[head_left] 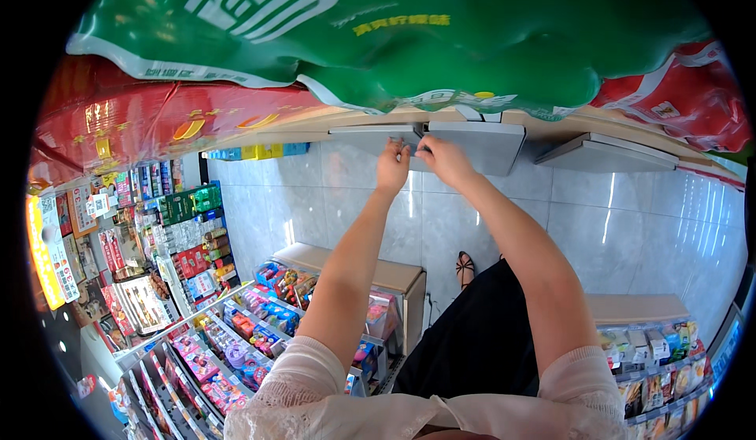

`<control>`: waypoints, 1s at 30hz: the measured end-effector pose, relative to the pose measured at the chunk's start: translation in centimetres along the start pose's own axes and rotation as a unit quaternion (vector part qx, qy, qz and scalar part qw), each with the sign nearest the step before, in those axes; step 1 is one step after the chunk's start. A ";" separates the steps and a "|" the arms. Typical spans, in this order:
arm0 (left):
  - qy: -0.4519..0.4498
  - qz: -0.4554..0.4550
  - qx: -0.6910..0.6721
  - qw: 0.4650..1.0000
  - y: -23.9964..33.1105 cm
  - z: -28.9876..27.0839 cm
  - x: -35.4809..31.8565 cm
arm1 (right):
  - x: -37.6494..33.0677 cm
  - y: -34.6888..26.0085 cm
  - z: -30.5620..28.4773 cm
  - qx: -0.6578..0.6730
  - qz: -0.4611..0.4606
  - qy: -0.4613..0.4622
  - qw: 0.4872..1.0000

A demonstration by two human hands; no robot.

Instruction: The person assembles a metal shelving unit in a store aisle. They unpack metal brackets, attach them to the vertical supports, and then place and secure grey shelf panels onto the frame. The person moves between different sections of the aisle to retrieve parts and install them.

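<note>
Two flat grey panels sit side by side along the wooden shelf front ahead of me, a left panel (366, 131) and a right panel (492, 142). A narrow dark gap lies between them. My left hand (393, 166) is at the right end of the left panel, its fingers curled and closed. My right hand (445, 157) is bent in from the right, fingers closed at the left edge of the right panel. Both hands nearly meet at the gap. Whatever is between the fingers is too small to make out.
A large green plastic package (472, 46) and red packages (165, 117) fill the top of the view, above the hands. Another grey panel (606, 153) stands farther right. Snack racks (236, 322) are at lower left, more (661, 353) at lower right. Grey tiled floor (583, 227) lies below.
</note>
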State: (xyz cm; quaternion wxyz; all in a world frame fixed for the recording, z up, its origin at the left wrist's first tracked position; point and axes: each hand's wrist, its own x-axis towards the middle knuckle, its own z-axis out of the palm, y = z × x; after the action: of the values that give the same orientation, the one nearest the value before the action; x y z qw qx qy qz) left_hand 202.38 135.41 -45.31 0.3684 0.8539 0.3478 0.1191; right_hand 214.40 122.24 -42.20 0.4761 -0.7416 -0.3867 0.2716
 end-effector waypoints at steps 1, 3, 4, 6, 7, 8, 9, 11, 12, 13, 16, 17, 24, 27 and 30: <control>-0.028 -0.038 0.012 0.999 0.5 0.0 -0.8 | 0.8 0.9 0.1 -0.018 0.025 0.001 1.000; -0.043 -0.041 0.041 0.997 1.0 0.1 -3.2 | 1.7 2.5 -0.2 -0.051 0.076 -0.001 0.996; -0.028 -0.007 0.055 0.998 0.8 0.5 -5.3 | 1.7 2.6 -0.2 -0.061 0.065 -0.007 0.996; -0.016 0.011 0.045 0.999 0.7 0.5 -6.8 | 1.5 2.3 -0.5 -0.083 0.042 -0.019 0.995; -0.017 -0.005 0.021 1.000 1.0 0.6 -6.6 | 1.4 1.6 -0.4 -0.074 0.048 -0.029 0.996; -0.020 -0.021 -0.003 1.000 1.2 0.6 -6.5 | 1.0 0.7 0.2 -0.086 0.051 -0.032 0.995; -0.051 -0.045 -0.008 0.998 1.5 0.5 -6.2 | 0.7 -0.4 0.5 -0.100 0.053 -0.032 0.993; -0.090 -0.068 -0.015 0.994 1.7 0.4 -5.9 | 1.3 -1.4 1.2 -0.166 0.087 -0.069 0.980; -0.099 -0.067 -0.017 0.993 1.7 0.5 -5.8 | 1.5 -1.1 1.5 -0.185 0.078 -0.092 0.975; -0.083 -0.043 -0.017 0.995 1.8 0.7 -6.5 | 1.7 -0.7 1.6 -0.204 0.071 -0.114 0.970; -0.046 -0.003 -0.006 0.999 0.5 0.8 -8.0 | 1.6 -1.2 2.7 -0.261 0.019 -0.156 0.953; -0.035 0.005 0.000 0.999 -0.2 0.7 -8.6 | 1.7 -1.8 3.3 -0.270 0.002 -0.158 0.950; 0.006 -0.073 0.097 0.993 -0.4 -4.1 -15.7 | 5.4 -0.9 4.0 -0.396 -0.020 -0.080 0.915; 0.055 -0.137 0.051 0.988 -1.1 -6.7 -22.8 | 5.0 -0.9 4.2 -0.397 -0.025 -0.057 0.916; -0.001 -0.193 0.107 0.975 3.1 -10.1 -27.3 | 4.9 -0.7 4.3 -0.416 -0.015 -0.030 0.909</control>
State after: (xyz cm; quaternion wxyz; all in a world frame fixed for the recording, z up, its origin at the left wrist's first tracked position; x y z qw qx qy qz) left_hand 179.37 120.83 -34.61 0.2909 0.8053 0.5165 0.0071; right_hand 213.60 128.58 -43.47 0.1166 -0.8581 -0.4898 0.1008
